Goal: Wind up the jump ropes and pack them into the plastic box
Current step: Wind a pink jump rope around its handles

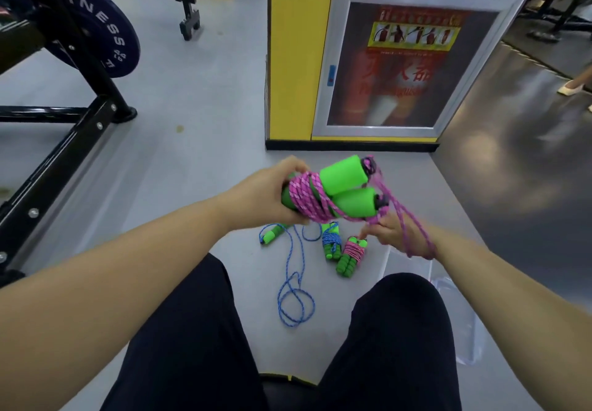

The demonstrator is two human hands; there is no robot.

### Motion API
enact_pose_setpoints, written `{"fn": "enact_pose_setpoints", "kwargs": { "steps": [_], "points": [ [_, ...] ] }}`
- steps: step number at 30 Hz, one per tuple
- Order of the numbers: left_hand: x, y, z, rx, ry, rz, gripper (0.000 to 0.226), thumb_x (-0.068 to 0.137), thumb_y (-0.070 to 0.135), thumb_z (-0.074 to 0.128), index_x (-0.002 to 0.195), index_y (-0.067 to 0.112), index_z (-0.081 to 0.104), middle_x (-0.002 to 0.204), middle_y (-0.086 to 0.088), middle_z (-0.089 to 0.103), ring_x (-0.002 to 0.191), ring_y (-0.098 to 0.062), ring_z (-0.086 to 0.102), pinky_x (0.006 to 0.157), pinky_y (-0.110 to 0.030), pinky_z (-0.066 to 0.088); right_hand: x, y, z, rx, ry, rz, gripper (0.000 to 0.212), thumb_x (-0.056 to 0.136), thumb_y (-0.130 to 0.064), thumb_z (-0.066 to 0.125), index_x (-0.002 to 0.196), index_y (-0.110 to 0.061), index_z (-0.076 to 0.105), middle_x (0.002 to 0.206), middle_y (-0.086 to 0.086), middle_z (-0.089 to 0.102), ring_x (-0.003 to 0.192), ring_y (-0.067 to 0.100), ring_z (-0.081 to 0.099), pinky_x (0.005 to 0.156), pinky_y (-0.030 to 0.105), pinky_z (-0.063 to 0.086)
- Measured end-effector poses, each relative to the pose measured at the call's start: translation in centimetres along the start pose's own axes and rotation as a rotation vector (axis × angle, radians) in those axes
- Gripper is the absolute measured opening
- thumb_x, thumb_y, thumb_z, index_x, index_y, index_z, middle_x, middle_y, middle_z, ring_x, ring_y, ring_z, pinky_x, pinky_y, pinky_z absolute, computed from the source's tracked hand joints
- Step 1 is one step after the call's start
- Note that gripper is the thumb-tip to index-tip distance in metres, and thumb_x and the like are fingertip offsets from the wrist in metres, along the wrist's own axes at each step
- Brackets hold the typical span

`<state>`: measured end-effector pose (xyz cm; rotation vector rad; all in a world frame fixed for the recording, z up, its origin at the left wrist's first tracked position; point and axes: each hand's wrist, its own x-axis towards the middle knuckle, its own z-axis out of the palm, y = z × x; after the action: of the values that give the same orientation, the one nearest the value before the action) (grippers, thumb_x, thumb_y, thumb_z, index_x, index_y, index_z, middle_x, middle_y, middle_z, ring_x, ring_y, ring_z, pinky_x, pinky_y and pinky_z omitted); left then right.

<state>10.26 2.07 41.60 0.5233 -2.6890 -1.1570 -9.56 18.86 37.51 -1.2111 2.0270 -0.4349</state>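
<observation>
My left hand (270,192) grips the two green foam handles (344,186) of a jump rope, held side by side in front of me, with pink rope (304,196) coiled around their middle. My right hand (392,234) pinches the loose end of that pink rope, which loops over my right wrist. On the floor below lie a loose blue jump rope (293,292) with one green handle showing, a wound blue rope bundle (331,241) and a wound pink rope bundle (350,255). The clear plastic box (461,324) stands beside my right leg, mostly hidden.
A yellow pillar with a fire-extinguisher cabinet (394,64) stands straight ahead. A black weight rack with a blue plate (105,39) is on the left. Another person's foot (571,87) shows at the far right. I sit with both legs in dark trousers.
</observation>
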Motion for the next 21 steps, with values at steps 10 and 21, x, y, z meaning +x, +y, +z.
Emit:
{"fn": "enact_pose_setpoints", "kwargs": {
  "steps": [10, 21],
  "points": [
    [1.8, -1.7, -3.0, -0.108, 0.262, -0.334, 0.021, 0.076, 0.016, 0.075, 0.093, 0.011, 0.064, 0.069, 0.0, 0.061, 0.056, -0.007, 0.052, 0.041, -0.01, 0.04, 1.3, 2.5, 4.8, -0.322, -0.135, 0.092, 0.016, 0.098, -0.024, 0.043, 0.094, -0.018, 0.057, 0.075, -0.009, 0.046, 0.079, 0.013, 0.046, 0.061, 0.017, 0.033],
    [2.3, 1.3, -0.5, -0.076, -0.122, -0.322, 0.016, 0.073, 0.018, 0.078, 0.079, 0.017, 0.062, 0.072, 0.001, 0.063, 0.066, -0.014, 0.058, 0.053, -0.019, 0.044, 2.2, -5.9, 4.2, 0.497, 0.034, -0.316, 0.037, 0.088, -0.021, 0.061, 0.12, -0.032, 0.047, 0.115, -0.021, 0.053, 0.099, -0.018, 0.052, 0.09, 0.003, 0.038]
  ]
}}
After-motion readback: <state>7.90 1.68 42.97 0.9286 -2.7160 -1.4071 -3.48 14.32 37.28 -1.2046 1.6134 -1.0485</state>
